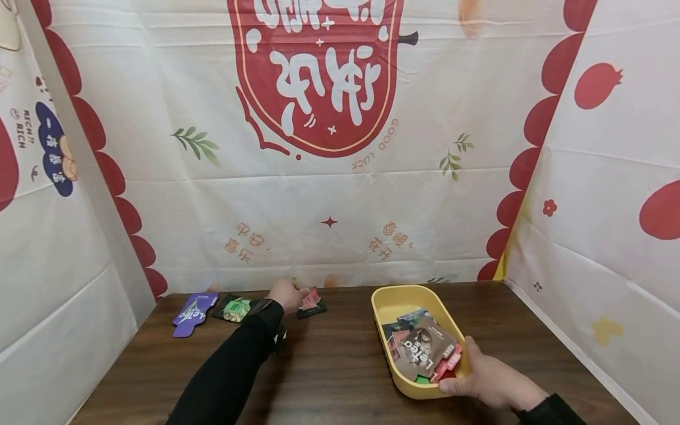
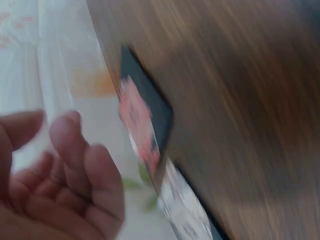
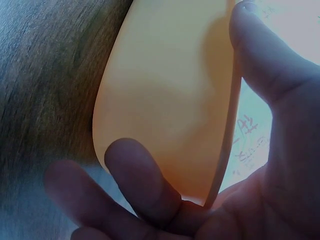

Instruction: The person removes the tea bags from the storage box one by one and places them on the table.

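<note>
My left hand (image 1: pixel 287 296) reaches to the back of the table, beside a black tea packet with a red-pink label (image 1: pixel 311 300). In the left wrist view its fingers (image 2: pixel 102 175) are loosely bent and apart from the thumb, holding nothing; the packet (image 2: pixel 145 100) lies past the fingertips, with a second pale-and-black packet (image 2: pixel 185 205) near it. My right hand (image 1: pixel 491 378) grips the near right corner of a yellow plastic bin (image 1: pixel 378 301), thumb at the rim and fingers on the outer wall (image 3: pixel 165 100). Inside lie several packets, a brown one (image 1: pixel 427 348) on top.
Left of my left hand lie a purple packet (image 1: pixel 195 314) and a black packet with a green label (image 1: pixel 235 308). Another dark packet shows partly behind the left sleeve (image 1: pixel 234 360). Printed white cloth (image 1: pixel 319 195) walls the brown wooden table (image 1: pixel 329 372) at back and sides.
</note>
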Demonstrator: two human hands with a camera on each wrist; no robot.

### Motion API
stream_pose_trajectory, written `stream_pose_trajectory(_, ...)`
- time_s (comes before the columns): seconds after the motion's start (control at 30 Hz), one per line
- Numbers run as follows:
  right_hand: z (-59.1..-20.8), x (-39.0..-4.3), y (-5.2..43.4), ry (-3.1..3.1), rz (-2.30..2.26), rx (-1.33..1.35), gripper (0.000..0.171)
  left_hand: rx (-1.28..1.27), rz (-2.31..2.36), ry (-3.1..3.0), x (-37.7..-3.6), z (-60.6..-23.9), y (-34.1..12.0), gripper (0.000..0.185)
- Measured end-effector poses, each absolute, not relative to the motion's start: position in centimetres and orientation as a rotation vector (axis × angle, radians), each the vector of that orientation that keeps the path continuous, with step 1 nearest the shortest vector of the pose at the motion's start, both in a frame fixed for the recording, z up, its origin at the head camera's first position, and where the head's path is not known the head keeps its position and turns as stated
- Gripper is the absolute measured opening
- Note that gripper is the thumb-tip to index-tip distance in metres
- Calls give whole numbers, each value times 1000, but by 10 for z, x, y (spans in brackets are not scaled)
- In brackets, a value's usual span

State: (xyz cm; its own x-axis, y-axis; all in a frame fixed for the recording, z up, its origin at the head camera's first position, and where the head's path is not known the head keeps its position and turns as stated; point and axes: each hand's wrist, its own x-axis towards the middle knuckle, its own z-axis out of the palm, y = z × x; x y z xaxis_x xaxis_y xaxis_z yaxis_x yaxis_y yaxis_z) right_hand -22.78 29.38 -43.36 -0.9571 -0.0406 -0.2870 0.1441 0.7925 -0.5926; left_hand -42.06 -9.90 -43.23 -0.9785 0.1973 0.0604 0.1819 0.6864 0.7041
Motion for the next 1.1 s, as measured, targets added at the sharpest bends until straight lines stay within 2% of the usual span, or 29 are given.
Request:
stream_pose_trajectory(0.13,-434,-226,294,2712,-913,98,127,702,1253,2816,-412,-435,-69,22)
stream_pose_trajectory(0.27,-436,-227,292,2680,-937,122,128,941,1151,2822,-390,-427,-35,20)
stream_pose_trajectory(0.47,-435,-227,293,2701,-949,84,125,1081,962,2823,-355,-410,18,42)
stream_pose_trajectory(0.6,-433,-226,294,2724,-938,56,123,1180,487,2993,-331,-407,49,67)
stream_pose_trajectory(0.77,-434,-226,294,2737,-922,55,125,1110,11,3101,-306,-412,77,93)
stream_pose_trajectory(0.9,-434,-226,295,2751,-910,39,126,1047,-86,3120,-296,-416,90,100)
stream_pose_trajectory(1.1,-434,-226,295,2743,-919,45,125,1061,-174,3165,-293,-426,98,99)
